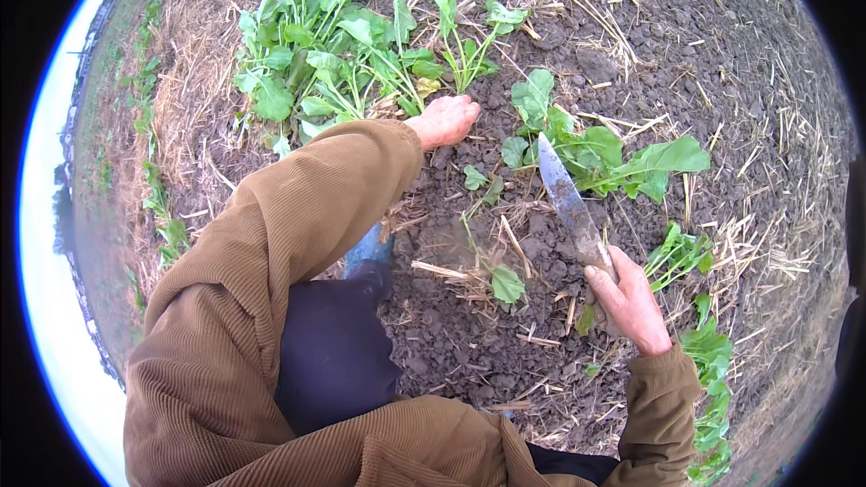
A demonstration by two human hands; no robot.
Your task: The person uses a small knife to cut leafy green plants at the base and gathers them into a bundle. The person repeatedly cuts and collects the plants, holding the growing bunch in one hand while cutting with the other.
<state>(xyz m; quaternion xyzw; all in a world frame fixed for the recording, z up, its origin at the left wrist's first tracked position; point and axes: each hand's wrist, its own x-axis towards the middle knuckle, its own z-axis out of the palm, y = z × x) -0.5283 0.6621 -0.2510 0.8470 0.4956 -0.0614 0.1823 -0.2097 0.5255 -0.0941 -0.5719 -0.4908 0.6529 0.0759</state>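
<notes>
A soil-smeared knife (564, 191) with a wide pointed blade is gripped in my right hand (629, 299). Its tip reaches the low leaves of a green plant (599, 152) lying over to the right. My left hand (446, 122) is stretched out to the soil, fingers curled, right at the base of a small leafy plant (465, 57). Whether the fingers close on its stems is hidden by the hand itself. Just left of that hand grows a dense clump of broad-leaved plants (304, 47).
Clumpy dark soil (473, 352) is strewn with straw (440, 270). A thin wilted seedling (506, 284) lies between my hands. More green plants (707, 352) run down the right side. My blue boot (369, 247) stands below my left forearm.
</notes>
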